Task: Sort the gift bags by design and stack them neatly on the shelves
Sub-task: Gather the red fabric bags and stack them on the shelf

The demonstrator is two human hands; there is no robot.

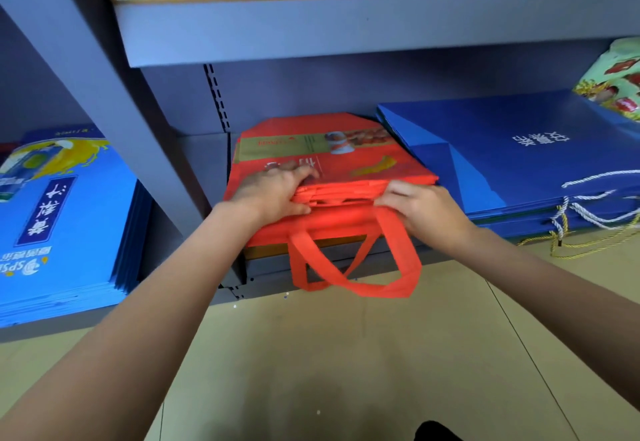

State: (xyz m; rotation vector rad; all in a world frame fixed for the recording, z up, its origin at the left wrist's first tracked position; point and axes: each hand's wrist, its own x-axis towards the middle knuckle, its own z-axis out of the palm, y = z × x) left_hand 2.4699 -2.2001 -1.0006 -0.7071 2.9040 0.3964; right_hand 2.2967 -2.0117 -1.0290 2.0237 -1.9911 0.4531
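A stack of flat red fabric gift bags point(346, 160) lies on the bottom shelf point(343, 260), in the middle. Their red handles point(356, 267) hang over the shelf's front edge. My left hand point(273, 194) grips the near left edge of the stack, fingers on top and thumb at the front. My right hand point(422, 212) holds the near right edge, fingers curled over the bags' top hem beside one handle. Dark blue paper bags point(519, 153) with white rope handles are stacked to the right. Light blue printed bags point(65, 218) are stacked in the bay to the left.
A grey metal upright point(114, 94) divides the left bay from the middle one. The shelf above point(346, 28) overhangs close over the stacks. A green floral bag point(616, 80) sits at the far right on the blue stack. Tan tiled floor point(346, 354) lies in front.
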